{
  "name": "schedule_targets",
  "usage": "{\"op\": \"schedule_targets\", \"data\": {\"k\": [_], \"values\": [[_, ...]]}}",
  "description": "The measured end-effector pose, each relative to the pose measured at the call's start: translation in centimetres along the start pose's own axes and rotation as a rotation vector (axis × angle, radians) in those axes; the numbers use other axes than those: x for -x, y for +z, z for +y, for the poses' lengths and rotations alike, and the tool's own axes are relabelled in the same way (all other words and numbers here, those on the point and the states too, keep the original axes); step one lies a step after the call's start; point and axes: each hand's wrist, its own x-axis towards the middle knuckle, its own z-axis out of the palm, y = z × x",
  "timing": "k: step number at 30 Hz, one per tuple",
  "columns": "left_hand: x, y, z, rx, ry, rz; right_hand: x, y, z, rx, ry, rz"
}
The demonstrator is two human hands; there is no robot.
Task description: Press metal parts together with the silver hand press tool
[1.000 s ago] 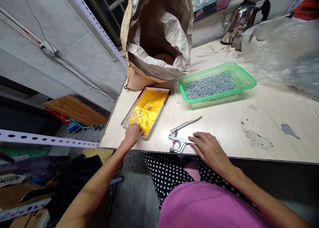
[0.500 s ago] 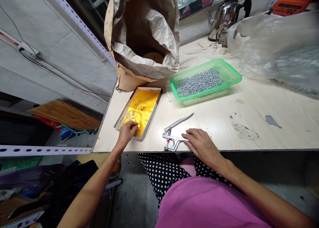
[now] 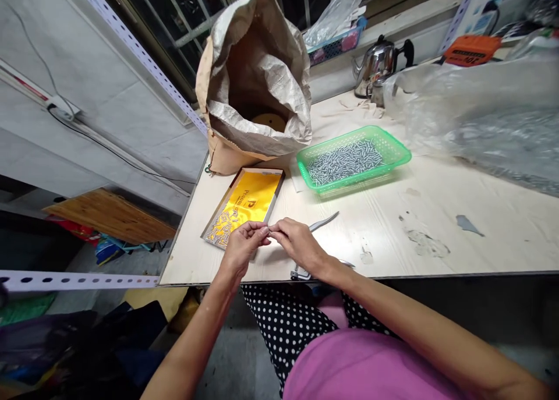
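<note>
My left hand (image 3: 245,243) and my right hand (image 3: 297,244) meet fingertip to fingertip above the near right edge of a shallow box (image 3: 276,197). Between their pinched fingers is a tiny piece, too small to name. The box has a yellow sheet (image 3: 255,193) with dark print inside. Small metal pieces (image 3: 220,230) lie at its near left end. Beneath my right hand rest hand-held snap pliers (image 3: 324,220), partly hidden by that hand and wrist. One handle and the jaw end show.
A green basket (image 3: 393,162) of small silvery metal pieces (image 3: 345,161) stands behind the pliers. An open paper sack (image 3: 257,68) stands behind the box. A kettle (image 3: 381,65) and a large clear plastic bag (image 3: 493,120) are at the back right.
My left hand has lifted from the metal pieces in the box and moved right. My right hand has let go of the pliers and moved left to meet it. The view has tilted up slightly.
</note>
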Motion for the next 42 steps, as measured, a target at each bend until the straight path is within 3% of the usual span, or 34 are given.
{"op": "schedule_targets", "data": {"k": [6,9,12,16,22,27,32,37,39,42], "values": [[0.7,-1.5,-0.9,0.044,-0.069,0.049,-0.2,1.2,-0.3,-0.175,0.111,-0.093],[1.2,-2.0,-1.4,-0.18,0.078,0.093,-0.4,2.0,-0.3,-0.37,0.248,-0.217],[2.1,-2.0,-1.7,-0.462,0.276,0.119,-0.9,3.0,-0.1,-0.549,0.424,-0.247],[2.8,-2.0,-1.7,-0.558,0.361,0.176,-1.7,3.9,-0.3,-0.486,0.511,-0.2],[2.1,-3.4,-1.6,-0.423,0.263,0.189,-2.3,4.5,-1.1,-0.273,0.294,-0.163],[1.8,-5.6,-1.0,-0.105,0.023,0.107,-2.2,4.7,-1.6,-0.168,0.153,-0.184],[2.5,-7.1,-0.1,0.026,-0.05,0.184,-5.7,5.2,-2.9,-0.109,0.031,-0.091],[3.7,-5.2,-0.9,-0.066,-0.082,0.142,-10.1,3.9,-3.0,0.3,-0.133,-0.208],[3.9,-3.7,-1.8,-0.104,-0.11,0.075,-9.3,2.0,-2.5,0.353,-0.178,-0.194],[3.8,-1.6,-3.3,-0.123,-0.175,-0.035,-5.1,-1.8,-1.6,0.372,-0.214,-0.148]]}}
